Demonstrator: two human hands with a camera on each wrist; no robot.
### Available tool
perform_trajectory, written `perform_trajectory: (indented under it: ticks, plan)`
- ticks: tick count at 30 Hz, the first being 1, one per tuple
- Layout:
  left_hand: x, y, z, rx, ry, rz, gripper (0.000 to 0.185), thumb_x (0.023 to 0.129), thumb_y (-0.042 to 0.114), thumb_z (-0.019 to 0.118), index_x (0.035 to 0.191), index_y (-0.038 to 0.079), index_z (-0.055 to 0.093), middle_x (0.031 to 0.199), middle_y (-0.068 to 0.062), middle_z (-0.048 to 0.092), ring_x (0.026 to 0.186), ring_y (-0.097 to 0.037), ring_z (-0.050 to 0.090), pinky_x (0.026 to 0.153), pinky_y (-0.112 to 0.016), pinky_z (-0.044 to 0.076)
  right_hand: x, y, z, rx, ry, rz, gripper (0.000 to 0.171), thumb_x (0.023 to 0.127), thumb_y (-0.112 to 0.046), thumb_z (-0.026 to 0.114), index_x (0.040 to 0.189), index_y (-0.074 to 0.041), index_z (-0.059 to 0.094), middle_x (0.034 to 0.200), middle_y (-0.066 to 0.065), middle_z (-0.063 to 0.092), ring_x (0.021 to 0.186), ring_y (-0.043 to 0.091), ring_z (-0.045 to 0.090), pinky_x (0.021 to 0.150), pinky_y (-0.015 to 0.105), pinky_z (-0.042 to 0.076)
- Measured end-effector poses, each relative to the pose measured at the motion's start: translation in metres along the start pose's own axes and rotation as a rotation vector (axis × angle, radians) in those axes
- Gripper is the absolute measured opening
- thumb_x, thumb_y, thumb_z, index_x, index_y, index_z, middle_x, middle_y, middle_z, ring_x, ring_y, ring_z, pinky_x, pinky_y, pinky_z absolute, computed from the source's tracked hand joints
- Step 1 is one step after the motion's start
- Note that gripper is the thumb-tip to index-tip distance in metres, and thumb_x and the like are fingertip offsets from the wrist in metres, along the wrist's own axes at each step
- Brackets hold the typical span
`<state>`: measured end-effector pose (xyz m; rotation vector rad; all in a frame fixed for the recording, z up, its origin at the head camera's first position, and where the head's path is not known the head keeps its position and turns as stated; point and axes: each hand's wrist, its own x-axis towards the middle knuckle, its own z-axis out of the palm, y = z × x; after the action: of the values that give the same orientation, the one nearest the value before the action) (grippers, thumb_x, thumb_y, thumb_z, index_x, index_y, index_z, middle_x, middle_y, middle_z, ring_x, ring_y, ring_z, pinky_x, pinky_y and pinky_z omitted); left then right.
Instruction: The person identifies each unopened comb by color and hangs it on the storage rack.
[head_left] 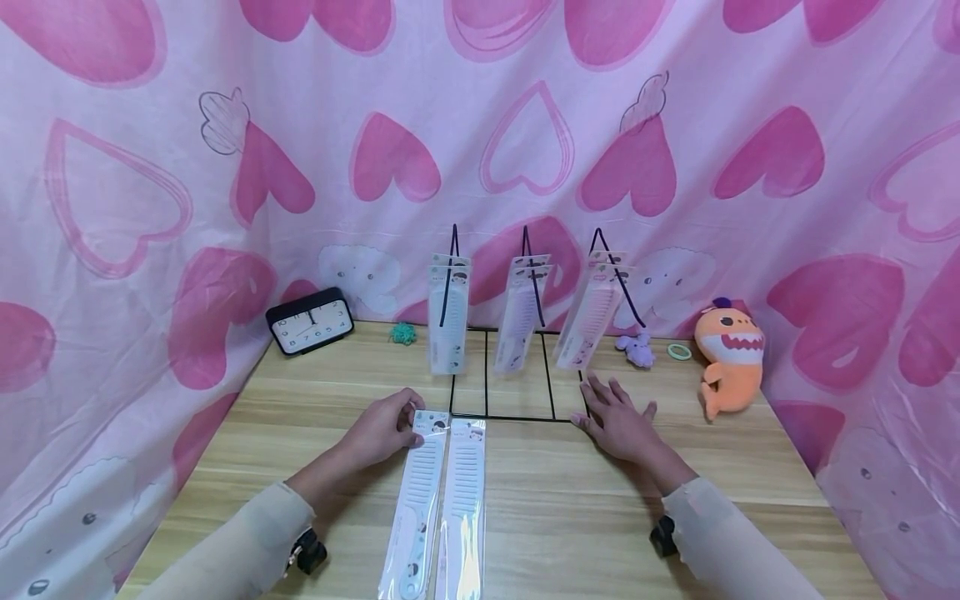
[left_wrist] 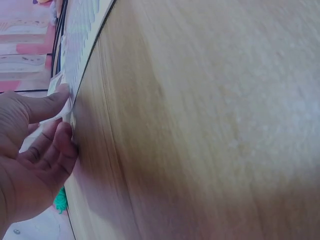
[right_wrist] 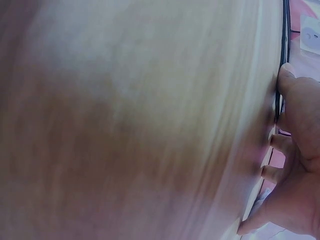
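Left hand [head_left: 384, 431] pinching top of packaged comb [head_left: 417, 500] lying on tabletop [head_left: 570, 508] beside second comb [head_left: 462, 504]. Right hand [head_left: 618, 421] resting flat, fingers [head_left: 600, 390] spread, touching wire rack [head_left: 517, 367] base, gripping nothing.

Two packaged combs [head_left: 442, 500] lie before the wire rack [head_left: 517, 367], clock [head_left: 310, 321] behind left.

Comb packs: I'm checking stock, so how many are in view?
5 at least: two flat on the table, left comb pack pinched by the left hand, right comb pack; hanging packs, with more possibly layered behind.
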<state>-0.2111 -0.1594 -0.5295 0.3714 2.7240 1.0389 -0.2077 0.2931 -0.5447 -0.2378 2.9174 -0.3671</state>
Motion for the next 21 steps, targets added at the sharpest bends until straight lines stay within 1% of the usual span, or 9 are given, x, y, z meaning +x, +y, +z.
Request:
perform_trajectory:
  ticks: [4, 9, 11, 17, 19, 21]
  plan:
    - [0.000, -0.001, -0.002, -0.034, -0.012, 0.036, 0.050, 0.091, 0.005, 0.091, 0.130, 0.020, 0.064, 0.102, 0.004, 0.069, 0.091, -0.013, 0.063, 0.080, -0.028, 0.055, -0.001, -0.001, 0.000, -0.001, 0.010, 0.000, 0.078, 0.113, -0.061, 0.050, 0.176, -0.019, 0.030, 0.188, 0.008, 0.016, 0.171, 0.051, 0.011, 0.109, 0.102, -0.003]
    - [0.001, -0.002, -0.003, -0.084, -0.019, 0.075, 0.060, 0.091, 0.003, 0.090, 0.141, 0.020, 0.061, 0.108, 0.005, 0.070, 0.099, -0.010, 0.069, 0.090, -0.030, 0.062, -0.002, -0.001, -0.001, 0.004, 0.033, -0.003, 0.077, 0.113, -0.059, 0.052, 0.175, -0.018, 0.032, 0.187, 0.008, 0.019, 0.171, 0.051, 0.013, 0.110, 0.103, 0.000]
    - [0.001, -0.001, -0.004, -0.121, -0.024, 0.079, 0.062, 0.092, 0.001, 0.088, 0.144, 0.019, 0.060, 0.110, 0.004, 0.069, 0.101, -0.012, 0.070, 0.089, -0.031, 0.063, -0.002, -0.002, -0.001, 0.002, 0.033, -0.004, 0.077, 0.113, -0.059, 0.052, 0.175, -0.018, 0.032, 0.187, 0.008, 0.019, 0.171, 0.051, 0.013, 0.110, 0.103, 0.000]
    - [0.001, 0.007, -0.007, -0.250, -0.034, 0.038, 0.063, 0.094, -0.003, 0.084, 0.148, 0.018, 0.059, 0.115, -0.004, 0.067, 0.098, -0.017, 0.071, 0.072, -0.030, 0.064, -0.002, -0.002, -0.001, 0.005, 0.027, -0.002, 0.077, 0.113, -0.059, 0.052, 0.175, -0.018, 0.032, 0.187, 0.008, 0.018, 0.171, 0.051, 0.012, 0.110, 0.103, 0.000]
    - [0.001, 0.010, -0.009, -0.275, -0.026, 0.027, 0.065, 0.094, -0.004, 0.084, 0.149, 0.020, 0.059, 0.117, -0.005, 0.067, 0.098, -0.018, 0.070, 0.072, -0.029, 0.064, -0.002, -0.002, -0.001, 0.008, 0.028, -0.003, 0.077, 0.113, -0.059, 0.052, 0.175, -0.018, 0.032, 0.187, 0.009, 0.018, 0.171, 0.051, 0.012, 0.109, 0.103, -0.001]
    - [0.001, 0.013, -0.011, -0.298, -0.017, 0.022, 0.066, 0.094, -0.005, 0.084, 0.150, 0.020, 0.059, 0.119, -0.006, 0.067, 0.099, -0.018, 0.071, 0.075, -0.028, 0.065, -0.002, -0.001, -0.001, 0.009, 0.030, -0.004, 0.077, 0.113, -0.059, 0.053, 0.175, -0.018, 0.032, 0.187, 0.009, 0.018, 0.171, 0.051, 0.012, 0.110, 0.103, -0.001]
